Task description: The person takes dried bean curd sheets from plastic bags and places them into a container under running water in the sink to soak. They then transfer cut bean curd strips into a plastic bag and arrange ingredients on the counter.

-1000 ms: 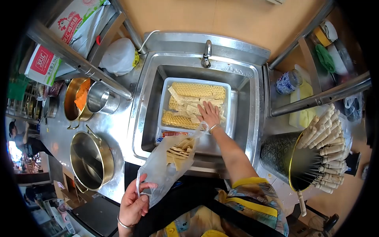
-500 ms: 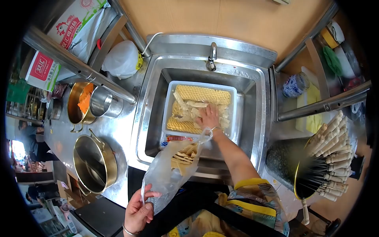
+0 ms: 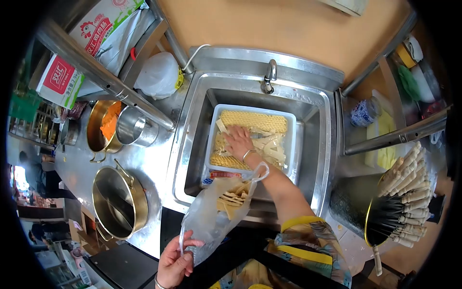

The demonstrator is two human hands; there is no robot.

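Observation:
A white plastic tub [image 3: 291, 149] sits in the steel sink with yellow waffle-textured slabs [image 3: 253, 120] and pale flat strips [image 3: 269, 147] in it, wet-looking. My right hand [image 3: 239, 143] lies open, fingers spread, on the strips toward the tub's left side. With its fingers closed on one handle, my left hand [image 3: 177, 260] holds a clear plastic bag [image 3: 211, 212] in front of the sink. Pale yellow flat pieces [image 3: 234, 198] show inside the bag. Its other handle rests against my right forearm; whether it loops round cannot be seen.
The steel sink [image 3: 182, 178] has a faucet [image 3: 271, 77] at its back. Left stand a divided brass-coloured pot [image 3: 139, 212], a steel pot [image 3: 144, 135] and a pot with something orange [image 3: 110, 120]. Right, a dark container [image 3: 349, 202] holds many wooden-handled skewers [image 3: 414, 192]. Shelf posts flank the sink.
My right hand has moved left across the strips in the tub, fingers spreading. The left hand still holds the bag. The whole view has shifted slightly.

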